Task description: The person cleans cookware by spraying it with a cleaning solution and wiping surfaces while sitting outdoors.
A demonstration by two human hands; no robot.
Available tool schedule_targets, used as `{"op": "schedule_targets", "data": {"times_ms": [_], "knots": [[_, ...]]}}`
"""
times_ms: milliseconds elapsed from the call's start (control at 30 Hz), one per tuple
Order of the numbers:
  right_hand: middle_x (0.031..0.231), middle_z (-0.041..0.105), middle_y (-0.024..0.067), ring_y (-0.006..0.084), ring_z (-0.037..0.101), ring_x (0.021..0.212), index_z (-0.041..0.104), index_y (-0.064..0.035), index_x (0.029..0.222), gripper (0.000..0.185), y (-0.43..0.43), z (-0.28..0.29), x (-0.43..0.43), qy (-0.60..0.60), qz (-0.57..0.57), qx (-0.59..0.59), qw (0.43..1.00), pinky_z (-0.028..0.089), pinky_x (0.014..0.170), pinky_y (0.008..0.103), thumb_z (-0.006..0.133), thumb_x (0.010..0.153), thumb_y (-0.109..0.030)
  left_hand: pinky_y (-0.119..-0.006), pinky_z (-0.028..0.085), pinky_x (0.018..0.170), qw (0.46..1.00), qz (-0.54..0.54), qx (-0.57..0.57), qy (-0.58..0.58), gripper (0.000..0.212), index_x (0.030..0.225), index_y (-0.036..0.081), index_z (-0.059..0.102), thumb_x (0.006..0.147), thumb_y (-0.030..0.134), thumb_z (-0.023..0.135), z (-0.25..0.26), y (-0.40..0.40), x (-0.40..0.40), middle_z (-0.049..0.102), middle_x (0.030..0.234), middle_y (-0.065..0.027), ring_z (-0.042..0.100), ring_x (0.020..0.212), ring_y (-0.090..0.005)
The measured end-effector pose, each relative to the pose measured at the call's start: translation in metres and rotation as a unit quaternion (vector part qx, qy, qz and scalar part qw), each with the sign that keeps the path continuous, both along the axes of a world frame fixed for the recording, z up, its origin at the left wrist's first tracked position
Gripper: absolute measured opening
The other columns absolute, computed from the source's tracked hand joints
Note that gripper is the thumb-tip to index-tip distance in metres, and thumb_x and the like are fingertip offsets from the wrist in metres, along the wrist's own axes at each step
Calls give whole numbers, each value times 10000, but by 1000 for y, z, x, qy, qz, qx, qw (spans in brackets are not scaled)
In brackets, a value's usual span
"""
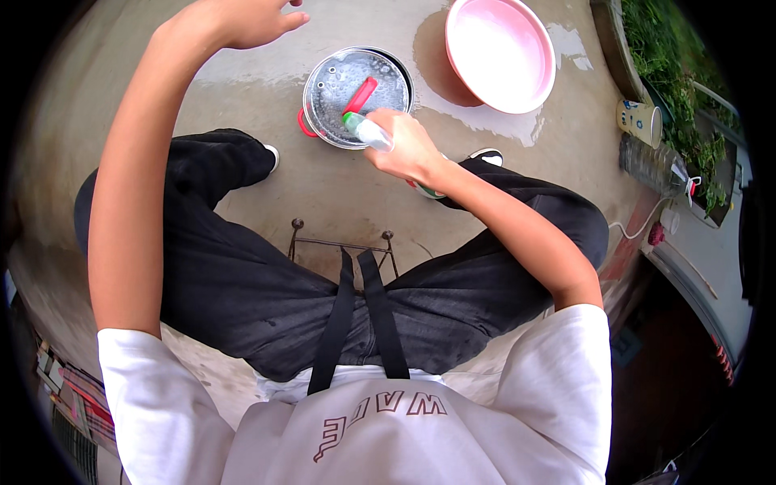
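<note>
My right hand (403,142) is closed around a clear squeeze bottle (371,133) with a green cap, tilted over a pot lid. The wet glass lid (339,91) has a metal rim and a red handle (362,96); suds or droplets cover it. It lies on a pot with a red side handle (307,123), a dark gap showing at its upper right rim. My left hand (257,21) is raised beyond the pot's upper left, partly cut off by the picture's edge, with fingers apart and nothing visible in it.
A pink basin (501,54) stands beyond the pot to the right, on wet concrete. Between my legs is a metal stand (342,244). A patterned paper cup (639,123), a large clear plastic bottle (652,163) and plants (658,54) are at the right. A partly hidden container (426,190) is under my right wrist.
</note>
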State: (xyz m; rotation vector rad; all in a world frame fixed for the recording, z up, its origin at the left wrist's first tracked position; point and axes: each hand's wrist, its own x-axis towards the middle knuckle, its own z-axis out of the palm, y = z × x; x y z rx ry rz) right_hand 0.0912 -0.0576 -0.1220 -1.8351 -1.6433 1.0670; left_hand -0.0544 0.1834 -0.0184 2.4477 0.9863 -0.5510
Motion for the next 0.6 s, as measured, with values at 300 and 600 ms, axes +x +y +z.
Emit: {"op": "schedule_targets", "data": {"times_ms": [300, 600], "knots": [[769, 648, 189, 325, 636, 717, 626, -4, 833, 193, 28, 33, 53, 65, -147, -53, 986, 494, 688, 380, 598, 686, -126, -407, 489, 848, 992, -68, -87, -62, 385, 1164, 20, 566, 911, 306, 521, -71, -1, 7, 648, 1029, -215, 623, 961, -339], [781, 627, 191, 337, 617, 723, 615, 14, 798, 167, 29, 84, 75, 82, -191, 90, 974, 488, 695, 393, 604, 665, -87, -445, 538, 772, 984, 149, 79, -56, 399, 1005, 34, 598, 769, 326, 733, -242, -169, 41, 534, 1102, -163, 613, 981, -366]]}}
